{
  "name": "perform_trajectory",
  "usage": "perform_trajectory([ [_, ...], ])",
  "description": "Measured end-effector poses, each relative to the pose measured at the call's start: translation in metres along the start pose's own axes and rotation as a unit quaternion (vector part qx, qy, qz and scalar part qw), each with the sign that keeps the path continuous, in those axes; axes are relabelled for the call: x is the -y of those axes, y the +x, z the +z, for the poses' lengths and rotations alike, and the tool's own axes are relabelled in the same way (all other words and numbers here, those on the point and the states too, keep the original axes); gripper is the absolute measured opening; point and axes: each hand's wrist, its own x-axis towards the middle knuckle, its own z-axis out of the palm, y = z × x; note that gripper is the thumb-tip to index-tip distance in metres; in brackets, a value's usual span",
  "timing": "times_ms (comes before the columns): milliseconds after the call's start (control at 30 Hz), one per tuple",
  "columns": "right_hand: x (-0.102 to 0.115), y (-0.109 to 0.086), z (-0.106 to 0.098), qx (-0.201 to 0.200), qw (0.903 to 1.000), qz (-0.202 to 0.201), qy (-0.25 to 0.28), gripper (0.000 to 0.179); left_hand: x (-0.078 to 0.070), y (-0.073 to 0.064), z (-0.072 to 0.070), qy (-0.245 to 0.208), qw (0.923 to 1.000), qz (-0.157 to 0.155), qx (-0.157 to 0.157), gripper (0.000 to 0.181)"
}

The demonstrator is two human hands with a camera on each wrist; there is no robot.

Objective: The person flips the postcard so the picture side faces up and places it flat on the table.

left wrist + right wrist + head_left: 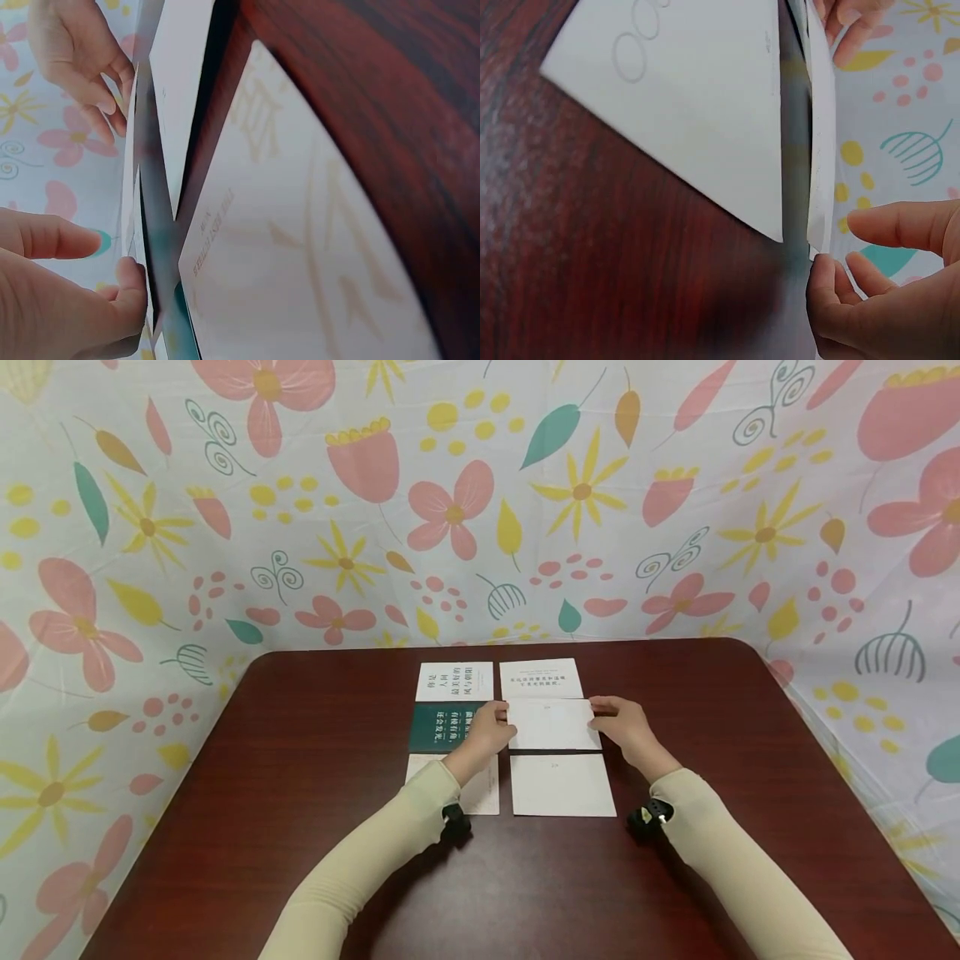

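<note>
Six paper cards lie in two columns on the table. Both hands touch the blank white card (551, 724) in the middle of the right column, one at each short side. My left hand (487, 732) has its fingers at the card's left edge, with the thumb apart from it in the left wrist view. On the opposite edge, the fingertips of my right hand (625, 727) meet a corner, and that thumb also stands off the card. Partly under the left hand is a green card (431, 727) with white characters. A cream card (300, 225) lies below the left wrist.
Below the touched card lies another white card (562, 785). Two printed cards, one white at left (453, 681) and one white at right (540, 677), form the back row. The dark red-brown table (300, 735) meets a floral cloth (450, 568) behind.
</note>
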Motion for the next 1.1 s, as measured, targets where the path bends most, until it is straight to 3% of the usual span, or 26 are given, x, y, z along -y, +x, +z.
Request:
perform_trajectory([
  [333,0.004,0.004,-0.001,0.005,0.9992,0.028,0.028,0.049,0.003,0.007,-0.008,0.027,0.9989,0.022,-0.031,0.043],
  [500,0.005,0.004,0.0,0.012,0.9992,0.008,0.038,0.047,0.003,0.009,-0.013,0.021,0.9976,0.044,-0.048,0.038],
  [767,0.011,0.002,-0.002,0.002,0.9979,-0.019,0.062,0.045,0.004,0.011,-0.019,-0.02,0.996,0.042,-0.076,0.044],
  [1100,0.017,-0.003,-0.006,0.003,0.993,-0.028,0.114,0.042,0.003,0.009,-0.023,-0.067,0.9928,0.045,-0.088,0.019],
])
